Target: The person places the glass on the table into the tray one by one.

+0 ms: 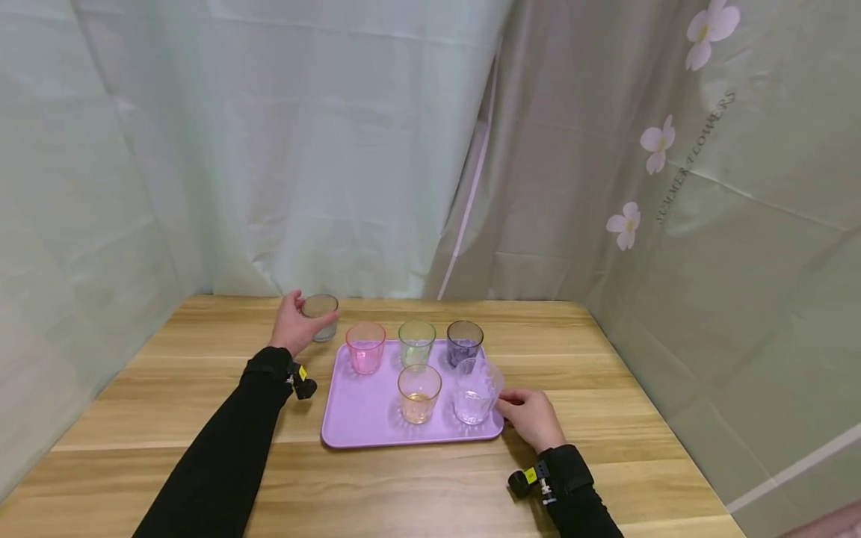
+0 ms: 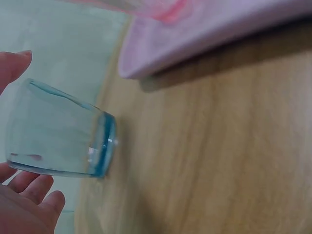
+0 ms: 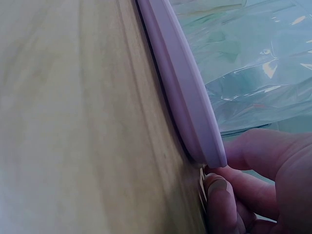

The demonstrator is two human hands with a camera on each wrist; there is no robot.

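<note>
My left hand is spread around a bluish see-through glass standing on the table beyond the tray's left corner. In the left wrist view the thumb is apart from the glass, while the other fingers lie along its opposite side. At the near right corner of the purple tray, my right hand pinches the rim with curled fingers. Beside it on the tray is a clear, textured glass. The tray also bears a pink glass, a green glass, a dark glass and an amber glass.
The wooden table extends around the tray. Pale curtains hang behind its far edge, and a flowered curtain lines the right side.
</note>
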